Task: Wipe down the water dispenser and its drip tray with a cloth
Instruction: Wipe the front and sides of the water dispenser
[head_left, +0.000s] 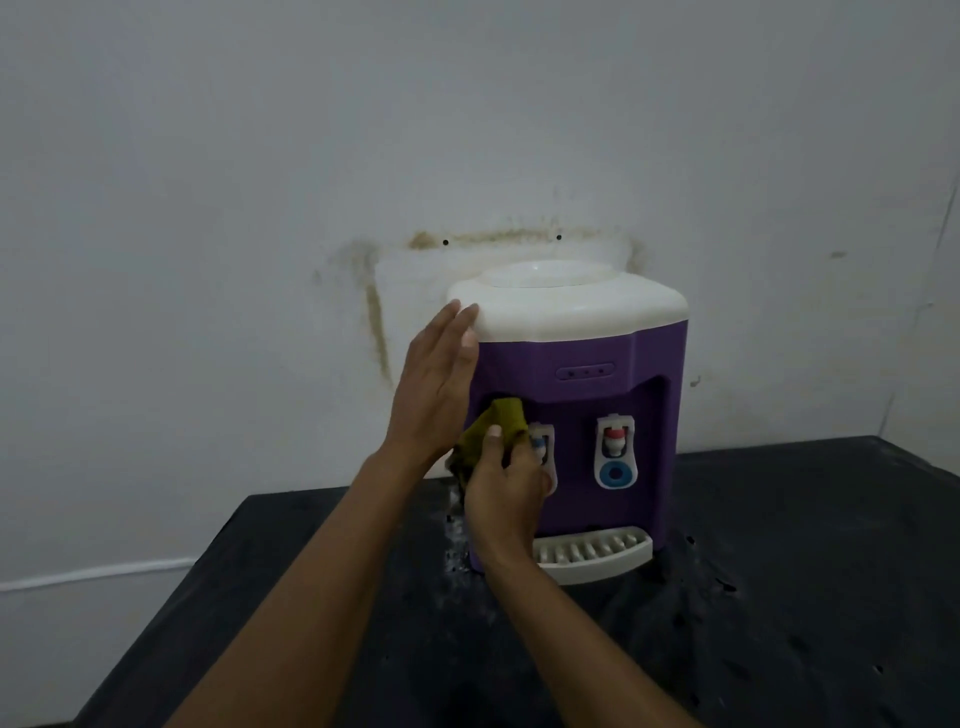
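A purple water dispenser with a white top stands on a black table, near the wall. Its white slotted drip tray juts out at the bottom front. My right hand grips an olive-green cloth and holds it in the tap recess, against the left tap, which is partly hidden. The right tap with a red knob and blue lever is uncovered. My left hand rests flat with straight fingers against the dispenser's left upper corner.
The black table carries white specks and wet spots left of the dispenser's base. A stained white wall stands close behind and to the right.
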